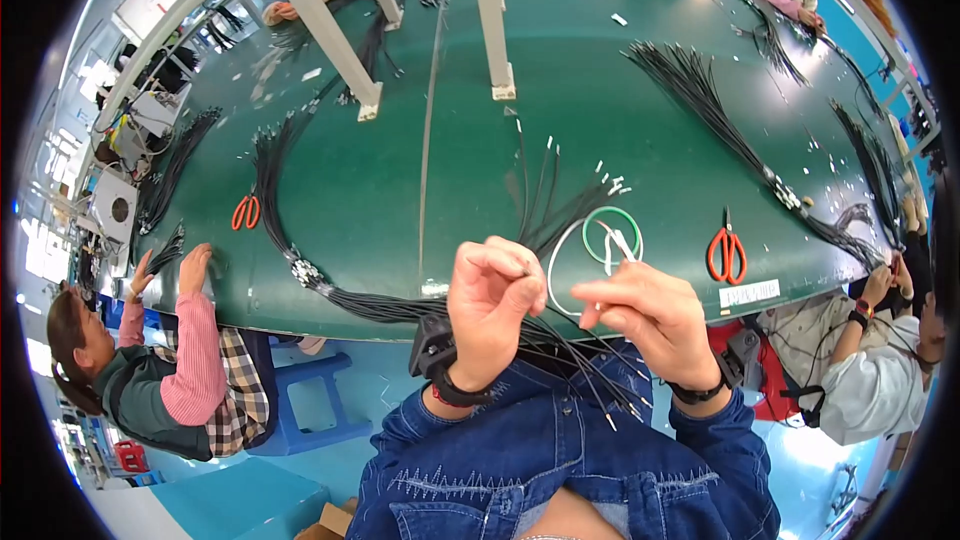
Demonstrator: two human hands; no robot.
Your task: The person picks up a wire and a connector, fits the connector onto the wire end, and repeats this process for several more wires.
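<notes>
My left hand [490,305] is closed around a bundle of thin black cables [545,225] that fan upward over the green table [600,110] and trail down across my lap. My right hand [645,315] pinches a short white cable tie [618,242] between thumb and fingers, just right of the bundle. Behind my hands lie a white loop [553,270] and a green loop [612,233] of tie material on the table. Both wrists carry black bands, and the sleeves are blue denim.
Red-handled scissors [727,252] lie right of my hands, and orange-handled scissors [245,212] sit at the left. Long black cable bundles [710,110] spread over the table. A person in a pink sleeve [195,360] works at the left, another person [870,360] at the right. White frame posts [490,20] stand mid-table.
</notes>
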